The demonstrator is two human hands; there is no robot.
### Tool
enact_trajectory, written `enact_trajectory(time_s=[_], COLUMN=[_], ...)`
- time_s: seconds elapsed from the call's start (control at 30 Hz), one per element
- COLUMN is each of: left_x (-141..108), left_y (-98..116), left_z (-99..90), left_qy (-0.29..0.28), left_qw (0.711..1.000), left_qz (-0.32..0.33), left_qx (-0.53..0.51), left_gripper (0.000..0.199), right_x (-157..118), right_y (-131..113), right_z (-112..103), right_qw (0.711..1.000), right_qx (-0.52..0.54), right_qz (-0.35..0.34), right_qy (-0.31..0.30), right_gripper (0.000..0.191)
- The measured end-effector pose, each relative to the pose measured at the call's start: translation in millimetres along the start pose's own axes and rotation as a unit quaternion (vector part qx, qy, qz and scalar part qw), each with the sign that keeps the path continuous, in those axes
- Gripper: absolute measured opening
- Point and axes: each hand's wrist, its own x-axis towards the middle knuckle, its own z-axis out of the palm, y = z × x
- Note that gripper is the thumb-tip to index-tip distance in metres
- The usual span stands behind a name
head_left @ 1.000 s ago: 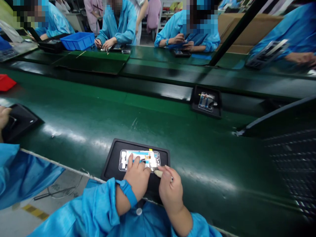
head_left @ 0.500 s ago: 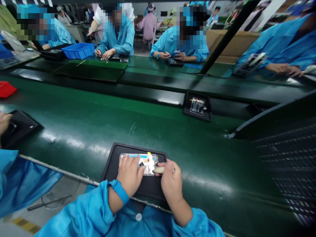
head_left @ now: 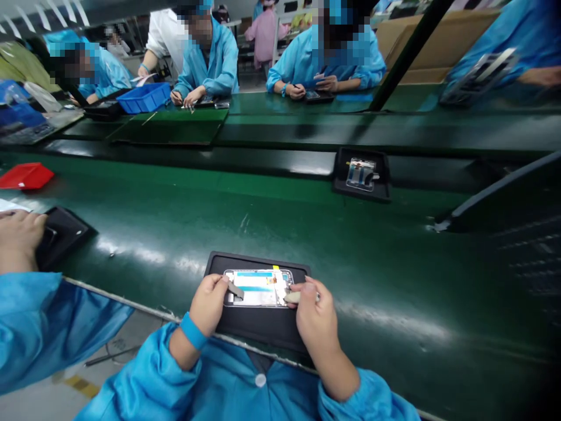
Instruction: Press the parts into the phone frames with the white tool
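An open smartphone housing (head_left: 258,287) lies flat on a black rubber-edged tray (head_left: 258,326), with a strip of yellow tape on its far edge. My left hand (head_left: 209,307) sits at the housing's left edge, its fingertips pinching a small grey strip (head_left: 235,290) that rests over the housing. At the right edge, my right hand (head_left: 316,313) grips a cream-coloured pry stick (head_left: 295,297), whose tip touches the housing. A blue wrist strap (head_left: 193,331) circles my left wrist.
A second black tray (head_left: 362,174) holding a phone housing stands farther along the green conveyor belt (head_left: 394,257). A co-worker's hand (head_left: 20,240) rests on another tray at left. A red tray (head_left: 26,176) and a blue plastic bin (head_left: 144,97) lie beyond.
My left hand has moved off the middle of the housing to its left edge and now pinches the grey strip. The camera view has shifted slightly. My right hand stays nearly still.
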Motion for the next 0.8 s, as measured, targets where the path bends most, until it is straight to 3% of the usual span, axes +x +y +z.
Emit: enact_trajectory(time_s=[0.23, 0.43, 0.57, 0.67, 0.73, 0.8], left_x=[3.6, 0.3, -1.5, 7.1, 14.0, 17.3], left_y=[8.9, 16.4, 10.9, 16.8, 27.0, 36.9], left_z=[4.3, 1.8, 0.2, 8.2, 19.7, 34.1], left_qy=[0.014, 0.024, -0.017, -0.001, -0.032, -0.107], left_qw=[0.973, 0.967, 0.990, 0.999, 0.984, 0.927], left_qz=[-0.076, -0.087, -0.030, 0.045, 0.118, 0.224], left_qx=[-0.218, -0.240, -0.138, 0.007, 0.132, 0.281], left_gripper=[0.031, 0.038, 0.054, 0.051, 0.040, 0.028], right_x=[-0.4, -0.7, -0.4, -0.2, -0.3, -0.4], right_y=[5.6, 5.8, 3.4, 2.1, 2.8, 5.0], right_z=[-0.9, -0.7, -0.7, -0.3, 0.4, 1.4], right_qw=[1.000, 1.000, 1.000, 0.999, 0.999, 0.999], right_qx=[-0.003, 0.003, 0.007, 0.028, 0.042, 0.051], right_qz=[0.021, 0.010, 0.010, 0.015, 0.012, 0.006], right_qy=[-0.003, -0.002, 0.000, -0.002, -0.002, -0.001], right_gripper=[0.045, 0.044, 0.043, 0.041, 0.040, 0.040])
